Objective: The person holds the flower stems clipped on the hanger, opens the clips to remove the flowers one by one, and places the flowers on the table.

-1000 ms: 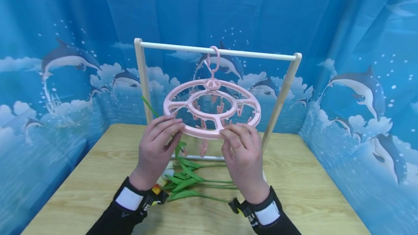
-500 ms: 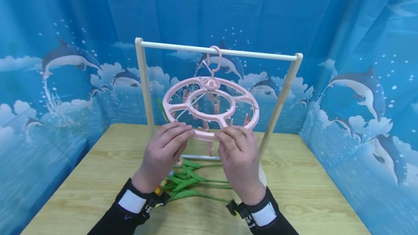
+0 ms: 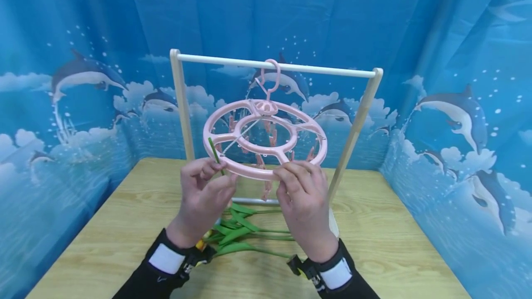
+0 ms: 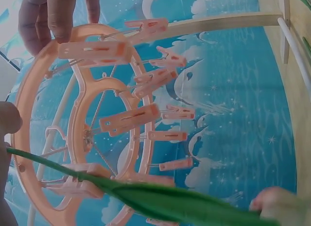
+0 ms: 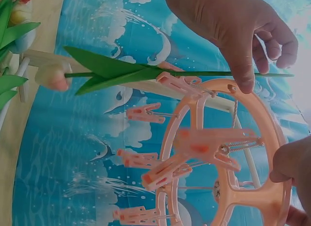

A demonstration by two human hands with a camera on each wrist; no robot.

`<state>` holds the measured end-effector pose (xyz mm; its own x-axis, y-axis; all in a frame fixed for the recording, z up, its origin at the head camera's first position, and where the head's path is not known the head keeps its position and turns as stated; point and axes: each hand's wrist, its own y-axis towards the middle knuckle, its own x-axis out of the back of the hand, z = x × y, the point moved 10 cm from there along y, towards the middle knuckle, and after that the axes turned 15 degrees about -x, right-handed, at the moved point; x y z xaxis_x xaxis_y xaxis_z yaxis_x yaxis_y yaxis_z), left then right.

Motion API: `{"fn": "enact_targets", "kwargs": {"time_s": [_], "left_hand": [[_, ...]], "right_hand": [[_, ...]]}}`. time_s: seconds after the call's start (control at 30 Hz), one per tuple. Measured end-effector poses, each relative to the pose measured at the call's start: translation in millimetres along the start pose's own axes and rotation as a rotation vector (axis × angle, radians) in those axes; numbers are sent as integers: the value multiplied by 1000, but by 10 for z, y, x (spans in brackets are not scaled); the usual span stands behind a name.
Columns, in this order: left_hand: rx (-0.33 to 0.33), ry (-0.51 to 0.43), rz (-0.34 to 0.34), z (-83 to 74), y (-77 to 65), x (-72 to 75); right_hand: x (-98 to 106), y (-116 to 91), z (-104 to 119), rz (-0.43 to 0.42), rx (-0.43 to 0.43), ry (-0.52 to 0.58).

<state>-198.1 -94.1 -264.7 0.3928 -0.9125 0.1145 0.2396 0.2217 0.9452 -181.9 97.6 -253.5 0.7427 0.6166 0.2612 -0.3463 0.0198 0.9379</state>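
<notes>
A round pink clip hanger [image 3: 249,171] hangs by its hook from a rack, tilted toward me. My right hand [image 3: 305,197] grips its near rim, thumb below and fingers on top. Beside the rim's left front, my left hand [image 3: 203,193] pinches a tulip [image 5: 116,70] by its green stem, whose end sticks up past the fingers. In the right wrist view its pale pink bloom [image 5: 52,75] points down, away from the hanger. One pink clothespin [image 5: 177,82] overlaps the stem just above the leaves. Other clothespins [image 4: 129,119] dangle below the rings.
The rack's white bar [image 3: 324,69] runs across the back between wooden posts [image 3: 356,133]. Several more tulips [image 3: 238,234] lie on the wooden table [image 3: 386,243] beneath my hands, stems pointing right. A blue dolphin-print curtain [image 3: 232,17] encloses the back and sides.
The hanger has turned a little. My left hand has shifted right, its index finger has lifted off the rim, and the stem now shows between its fingers. My right hand slid slightly left.
</notes>
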Motion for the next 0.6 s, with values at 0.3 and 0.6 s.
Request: {"fn": "enact_targets", "kwargs": {"time_s": [0.3,0.6], "left_hand": [[127,128,3,149,-39,80],[224,181,129,302,-120,19]], "right_hand": [[26,17,-25,3,15,18],[28,42,-63,11,27,19]]}}
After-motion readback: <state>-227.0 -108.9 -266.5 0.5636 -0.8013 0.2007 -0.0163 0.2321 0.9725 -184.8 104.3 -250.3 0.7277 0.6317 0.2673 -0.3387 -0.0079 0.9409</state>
